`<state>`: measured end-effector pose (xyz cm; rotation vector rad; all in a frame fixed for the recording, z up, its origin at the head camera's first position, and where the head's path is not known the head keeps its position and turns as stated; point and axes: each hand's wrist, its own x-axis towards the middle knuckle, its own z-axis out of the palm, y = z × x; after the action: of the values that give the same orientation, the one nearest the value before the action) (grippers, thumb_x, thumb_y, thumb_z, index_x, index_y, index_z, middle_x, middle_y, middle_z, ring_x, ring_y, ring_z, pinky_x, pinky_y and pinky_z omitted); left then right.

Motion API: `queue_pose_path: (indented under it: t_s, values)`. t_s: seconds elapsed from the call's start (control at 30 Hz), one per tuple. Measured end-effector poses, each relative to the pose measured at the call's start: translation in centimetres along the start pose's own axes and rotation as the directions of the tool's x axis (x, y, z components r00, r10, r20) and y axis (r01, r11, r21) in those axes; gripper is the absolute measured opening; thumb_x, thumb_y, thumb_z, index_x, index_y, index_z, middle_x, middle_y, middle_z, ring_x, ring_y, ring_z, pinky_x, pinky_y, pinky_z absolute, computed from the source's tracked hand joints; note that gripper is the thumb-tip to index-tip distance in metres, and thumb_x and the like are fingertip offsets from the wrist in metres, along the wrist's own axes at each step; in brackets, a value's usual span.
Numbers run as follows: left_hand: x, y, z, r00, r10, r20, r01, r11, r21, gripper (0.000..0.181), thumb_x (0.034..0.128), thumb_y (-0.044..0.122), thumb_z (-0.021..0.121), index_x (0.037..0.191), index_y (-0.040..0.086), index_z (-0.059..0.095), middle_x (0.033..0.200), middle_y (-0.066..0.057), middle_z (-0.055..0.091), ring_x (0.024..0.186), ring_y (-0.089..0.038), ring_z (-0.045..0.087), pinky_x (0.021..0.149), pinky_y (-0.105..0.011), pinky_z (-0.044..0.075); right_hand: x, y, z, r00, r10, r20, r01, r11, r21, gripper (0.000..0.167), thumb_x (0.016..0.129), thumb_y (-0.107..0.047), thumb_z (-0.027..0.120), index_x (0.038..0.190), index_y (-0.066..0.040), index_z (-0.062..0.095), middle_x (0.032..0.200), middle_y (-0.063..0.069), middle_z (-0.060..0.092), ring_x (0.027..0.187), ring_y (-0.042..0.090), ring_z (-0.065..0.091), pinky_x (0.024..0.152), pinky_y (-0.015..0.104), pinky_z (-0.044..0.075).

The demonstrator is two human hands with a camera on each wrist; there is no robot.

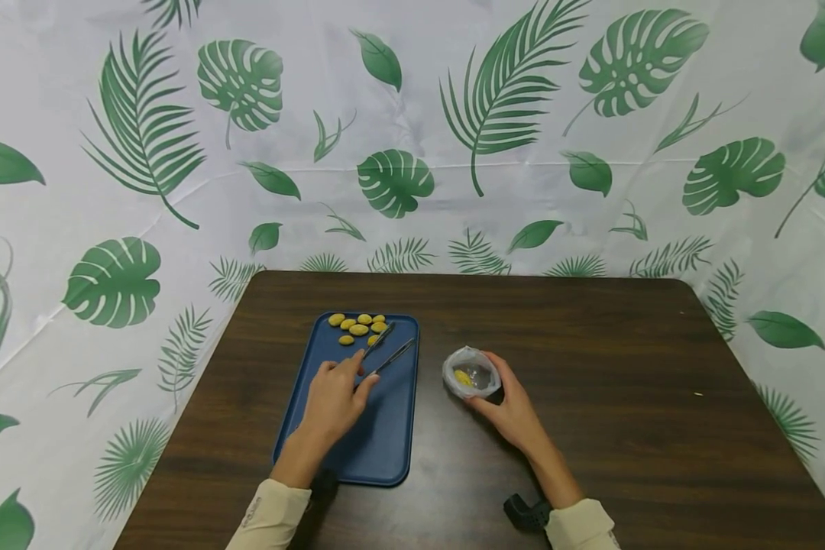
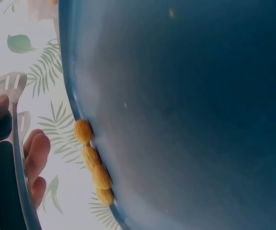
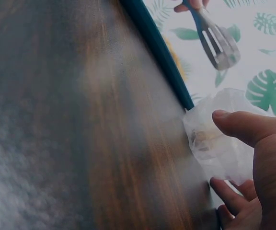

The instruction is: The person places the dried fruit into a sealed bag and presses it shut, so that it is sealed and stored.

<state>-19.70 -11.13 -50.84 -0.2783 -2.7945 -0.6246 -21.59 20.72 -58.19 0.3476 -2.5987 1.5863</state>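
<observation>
We see the left hand (image 1: 337, 399) gripping tongs (image 1: 393, 357), tips apart, likely for clearance; yellow pieces (image 1: 359, 330) lie just beyond, on the tray (image 1: 392, 431). Right hand (image 1: 514, 411) grips the bag-lined container (image 1: 452, 384) from its side — presumably steadying it, one yellow piece (image 1: 463, 377) inside.

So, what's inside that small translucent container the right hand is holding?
At least one yellow oval piece shows inside the small translucent container, through its open top. Whatever lies beneath that piece is covered, so I can't tell if there are more.
</observation>
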Motion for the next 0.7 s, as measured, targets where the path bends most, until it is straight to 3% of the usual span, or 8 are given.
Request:
queue_pose_path:
  t_s: [0.07, 0.3, 0.57, 0.7]
  values:
    - [0.1, -0.2, -0.1, 0.999, -0.024, 0.021, 0.024, 1.000, 0.000, 0.053, 0.0978, 0.033, 0.072, 0.137, -0.002, 0.064, 0.102, -0.010, 0.078, 0.093, -0.032, 0.069, 0.085, -0.049, 0.055, 0.0, 0.0, 0.0, 1.000, -0.002, 0.000, 0.002, 1.000, 0.002, 0.083, 0.083, -0.021, 0.088, 0.153, -0.018, 0.044, 0.149, 0.012, 0.055, 0.137, 0.035, 0.052, 0.112, 0.059, 0.036]
    - [0.4, -0.7, -0.2, 0.998, -0.049, 0.047, 0.048, 0.998, 0.028, 0.053, 0.0987, 0.032, 0.071, 0.137, -0.003, 0.062, 0.102, -0.011, 0.076, 0.076, -0.027, 0.070, 0.065, -0.044, 0.056, 0.0, -0.1, -0.2, 1.000, 0.014, 0.021, -0.014, 1.000, 0.025, 0.082, 0.086, -0.024, 0.086, 0.155, -0.024, 0.042, 0.150, 0.009, 0.054, 0.137, 0.032, 0.051, 0.112, 0.059, 0.036]
    - [0.6, -1.1, -0.3, 0.996, -0.081, 0.020, 0.079, 0.992, 0.094, 0.053, 0.0997, 0.033, 0.070, 0.137, -0.004, 0.063, 0.100, -0.012, 0.075, 0.068, -0.028, 0.069, 0.062, -0.045, 0.056, -0.2, -0.1, -0.2, 0.999, 0.026, 0.035, -0.027, 0.999, 0.028, 0.081, 0.088, -0.029, 0.084, 0.156, -0.028, 0.040, 0.150, 0.007, 0.053, 0.137, 0.033, 0.051, 0.111, 0.061, 0.037]
    - [0.6, -1.4, -0.3, 0.996, -0.091, 0.016, 0.089, 0.988, 0.127, 0.051, 0.1002, 0.032, 0.069, 0.136, -0.004, 0.064, 0.103, -0.017, 0.075, 0.072, -0.034, 0.071, 0.064, -0.048, 0.058, -0.1, -0.1, -0.1, 0.999, 0.021, 0.041, -0.022, 0.999, 0.028, 0.081, 0.088, -0.029, 0.084, 0.156, -0.026, 0.040, 0.150, 0.008, 0.053, 0.137, 0.033, 0.052, 0.111, 0.061, 0.037]
